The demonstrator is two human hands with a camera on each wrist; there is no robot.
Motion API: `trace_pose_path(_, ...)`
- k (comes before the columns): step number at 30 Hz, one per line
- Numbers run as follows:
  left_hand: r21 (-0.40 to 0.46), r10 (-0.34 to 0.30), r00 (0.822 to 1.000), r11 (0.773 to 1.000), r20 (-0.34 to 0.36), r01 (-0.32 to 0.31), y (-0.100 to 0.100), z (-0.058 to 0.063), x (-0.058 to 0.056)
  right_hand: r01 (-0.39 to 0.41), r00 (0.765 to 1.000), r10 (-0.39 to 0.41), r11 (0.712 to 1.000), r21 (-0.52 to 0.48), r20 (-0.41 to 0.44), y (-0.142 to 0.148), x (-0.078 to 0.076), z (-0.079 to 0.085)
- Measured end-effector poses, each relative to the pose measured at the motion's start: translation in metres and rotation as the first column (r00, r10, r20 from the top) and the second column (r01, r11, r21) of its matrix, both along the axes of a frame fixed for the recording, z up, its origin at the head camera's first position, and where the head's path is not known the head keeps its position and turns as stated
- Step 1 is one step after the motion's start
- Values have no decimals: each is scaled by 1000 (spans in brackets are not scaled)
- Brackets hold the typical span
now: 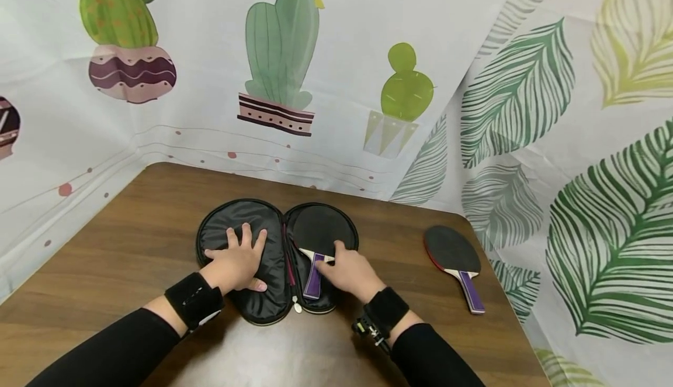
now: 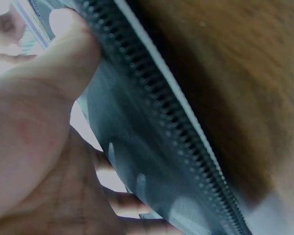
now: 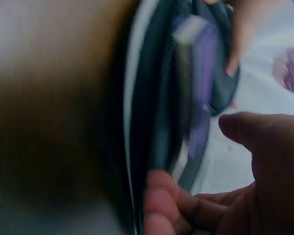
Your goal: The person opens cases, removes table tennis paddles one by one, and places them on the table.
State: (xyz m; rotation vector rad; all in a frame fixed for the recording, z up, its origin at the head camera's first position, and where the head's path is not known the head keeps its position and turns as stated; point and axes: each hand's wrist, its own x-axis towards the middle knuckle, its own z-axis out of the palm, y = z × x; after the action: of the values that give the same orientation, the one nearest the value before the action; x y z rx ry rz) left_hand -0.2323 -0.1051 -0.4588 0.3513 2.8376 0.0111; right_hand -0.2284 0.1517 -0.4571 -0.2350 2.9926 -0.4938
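Observation:
A black padded paddle case lies unzipped and spread on the table, its two halves side by side. My left hand rests on the left half, fingers spread; in the left wrist view its thumb lies near the zip edge. Inside the right half is a table tennis paddle, black face up, its purple handle toward me. My right hand is over the paddle's right side, thumb by the handle. In the right wrist view, thumb and bent fingers stand apart near the blurred handle.
A second paddle with a black face and purple handle lies on the wooden table to the right. A zip pull hangs at the case's near fold. Printed cloth with cacti and leaves hangs behind and beside the table.

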Motion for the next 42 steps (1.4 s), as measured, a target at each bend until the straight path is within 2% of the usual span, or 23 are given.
trace_pose_path(4,-3,6,1000,1000,3,-6,2,4,1,-2,1000,2,994,106,1,-17,3,-8)
trace_pose_path(6,-10,14,1000,1000,0,-14,3,6,1,-5,1000,6,992,125,-10,-23,4,-8)
trace_pose_path(10,-13,18,1000,1000,11,-18,5,9,2,-23,1000,23,995,101,4,-31,7,-6)
trace_pose_path(15,-8,19,999,1000,27,-18,5,11,3,-7,1000,6,998,62,20,-29,11,-7)
trace_pose_path(22,-30,17,1000,999,20,-17,5,11,1,-32,998,32,999,4,-57,-21,10,-13)
trace_pose_path(30,-61,20,1000,998,19,-19,8,7,-2,-69,995,61,993,-100,-79,-17,14,-18)
trace_pose_path(35,-76,28,1000,997,11,-27,8,4,-4,-102,985,90,992,-75,-147,-21,15,-15)
trace_pose_path(42,-60,30,1000,998,10,-29,7,-1,-4,-108,973,99,994,-32,-207,-17,11,1)
